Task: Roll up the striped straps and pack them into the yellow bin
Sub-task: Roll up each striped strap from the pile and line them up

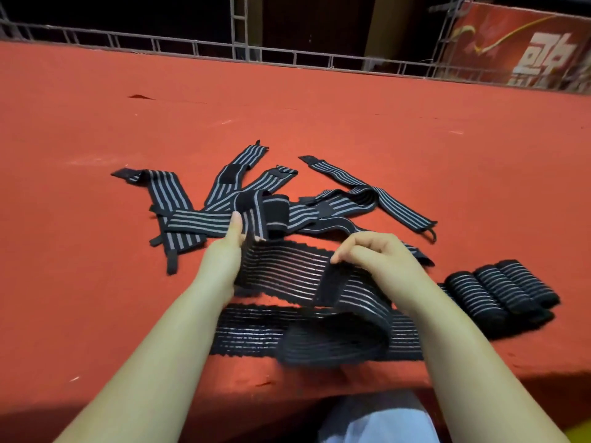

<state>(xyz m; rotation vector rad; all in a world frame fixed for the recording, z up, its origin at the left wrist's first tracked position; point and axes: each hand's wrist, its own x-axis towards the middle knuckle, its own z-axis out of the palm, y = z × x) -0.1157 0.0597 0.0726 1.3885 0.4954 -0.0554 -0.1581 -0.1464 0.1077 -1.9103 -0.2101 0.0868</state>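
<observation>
A wide black strap with thin grey stripes is stretched between my hands just above the red table. My left hand holds its left end, fingers mostly hidden behind the fabric. My right hand pinches the strap's black end flap near the middle. The rest of the strap loops down onto the table in front of me. A loose pile of unrolled striped straps lies beyond my hands. Three rolled straps lie side by side at the right. A yellow corner shows at the bottom right.
The table is covered in red cloth. A metal truss rail runs along its far edge, with a red banner at the back right. My lap in pale cloth shows below the near edge.
</observation>
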